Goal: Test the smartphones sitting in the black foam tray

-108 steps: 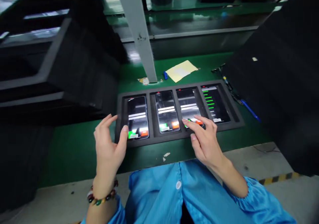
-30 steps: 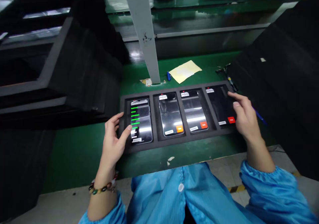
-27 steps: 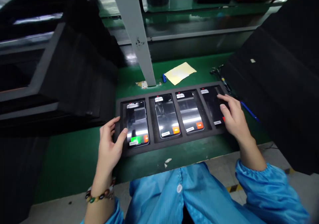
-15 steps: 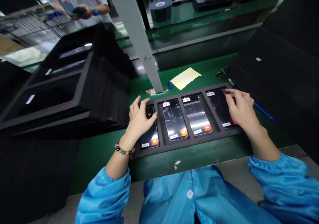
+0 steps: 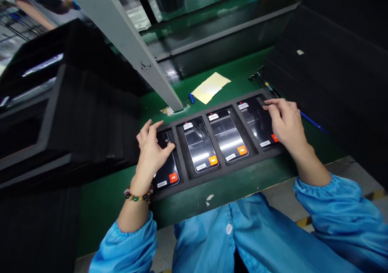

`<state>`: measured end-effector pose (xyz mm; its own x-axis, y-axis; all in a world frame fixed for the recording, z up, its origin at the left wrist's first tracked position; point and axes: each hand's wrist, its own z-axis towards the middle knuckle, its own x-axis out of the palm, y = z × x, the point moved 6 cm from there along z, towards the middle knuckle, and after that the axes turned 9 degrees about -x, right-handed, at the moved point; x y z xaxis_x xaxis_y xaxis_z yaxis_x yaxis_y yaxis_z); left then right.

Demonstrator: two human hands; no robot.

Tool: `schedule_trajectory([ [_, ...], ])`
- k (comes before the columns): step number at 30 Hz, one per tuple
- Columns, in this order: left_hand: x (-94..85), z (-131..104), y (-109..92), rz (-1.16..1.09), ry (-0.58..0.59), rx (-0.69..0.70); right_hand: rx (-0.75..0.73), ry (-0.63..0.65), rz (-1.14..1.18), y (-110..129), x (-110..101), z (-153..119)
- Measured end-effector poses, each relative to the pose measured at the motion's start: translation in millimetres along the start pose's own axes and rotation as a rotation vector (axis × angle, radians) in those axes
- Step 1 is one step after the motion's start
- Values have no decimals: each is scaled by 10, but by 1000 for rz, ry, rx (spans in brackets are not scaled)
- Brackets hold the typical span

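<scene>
A dark foam tray (image 5: 182,151) lies on the green bench in front of me, with several phones side by side in its slots. My left hand (image 5: 153,151) is over the leftmost phone (image 5: 167,168), thumb and fingers spread, covering part of it. At the other end, my right hand (image 5: 286,121) rests over the right edge of the rightmost phone (image 5: 257,123), fingers bent but apart. Between the hands lie two phones (image 5: 200,145) (image 5: 229,135) with white labels and orange stickers. Neither hand visibly lifts a phone.
Black trays (image 5: 100,115) are stacked at my left. A grey post (image 5: 133,46) rises behind the tray. Yellow paper (image 5: 211,87), a blue cap (image 5: 191,98) and a blue pen (image 5: 313,122) lie nearby. Another person's hand (image 5: 60,2) holds a dark object at upper left.
My view has shifted, so the tray and bench sit further left in the picture. Both hands stay at the tray's two ends, and the phones remain in their slots.
</scene>
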<state>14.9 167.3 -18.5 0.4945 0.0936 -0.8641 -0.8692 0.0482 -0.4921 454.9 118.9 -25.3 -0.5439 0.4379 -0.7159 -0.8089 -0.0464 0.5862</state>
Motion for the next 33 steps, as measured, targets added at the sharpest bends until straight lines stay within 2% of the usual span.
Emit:
schedule_trajectory([
  [6,-31,-96,2,93,-18,-110,7,6,-27,38,-26,-27],
  [13,-12,-109,-66,68,-52,-108,12,6,13,-15,-46,-16],
  [21,-39,-158,-38,76,-27,-104,25,-25,-22,-62,-35,-22],
  [27,-37,-168,-40,65,-30,-96,13,-102,-50,-27,-49,-67],
  [33,-17,-184,-94,42,-43,-77,45,-57,-96,-342,11,-38],
])
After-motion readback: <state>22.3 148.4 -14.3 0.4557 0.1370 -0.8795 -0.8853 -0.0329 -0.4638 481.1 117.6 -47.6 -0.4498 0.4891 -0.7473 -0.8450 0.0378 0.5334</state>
